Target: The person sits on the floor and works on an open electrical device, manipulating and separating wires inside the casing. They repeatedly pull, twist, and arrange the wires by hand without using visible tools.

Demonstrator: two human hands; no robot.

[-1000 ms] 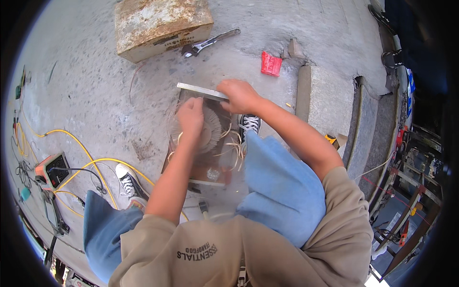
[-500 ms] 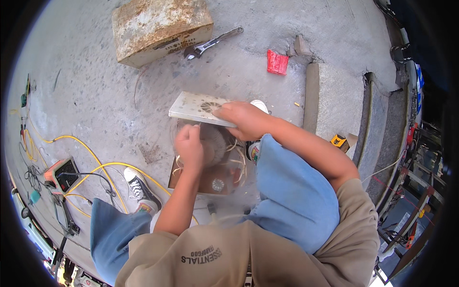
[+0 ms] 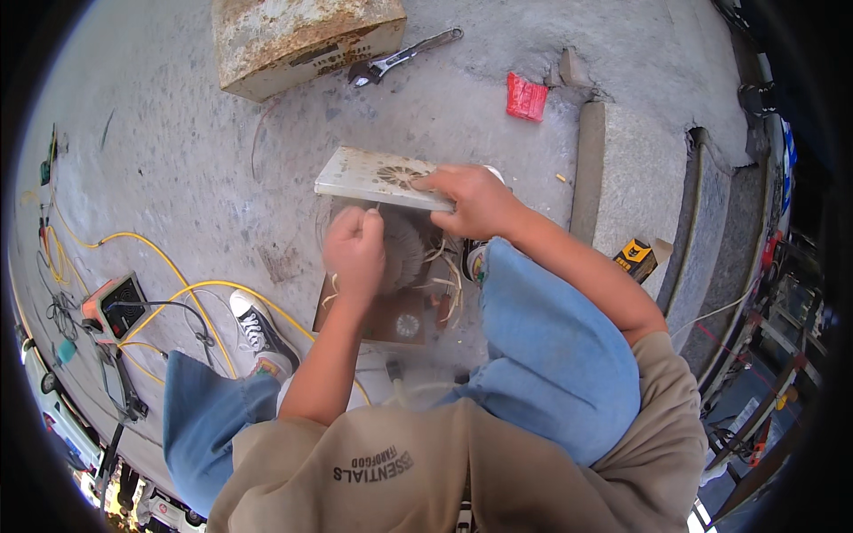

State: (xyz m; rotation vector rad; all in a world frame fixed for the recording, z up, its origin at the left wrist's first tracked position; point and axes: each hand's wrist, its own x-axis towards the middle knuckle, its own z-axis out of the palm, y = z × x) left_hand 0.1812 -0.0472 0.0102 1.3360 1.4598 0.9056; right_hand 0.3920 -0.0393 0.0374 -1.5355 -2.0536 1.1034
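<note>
Right grip (image 3: 475,200) clasps a pale panel (image 3: 373,178); left grip (image 3: 355,244), curled, seemingly works beside the round grey part (image 3: 405,253), its hold too blurred to tell. Next move likely calls for a steady panel.

one vented panel (image 3: 360,176), one wrench (image 3: 410,55), one red packet (image 3: 527,97)

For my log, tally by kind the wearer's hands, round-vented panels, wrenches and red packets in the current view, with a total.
Hands: 2, left hand and right hand
Vented panel: 1
Wrench: 1
Red packet: 1
Total: 5
</note>
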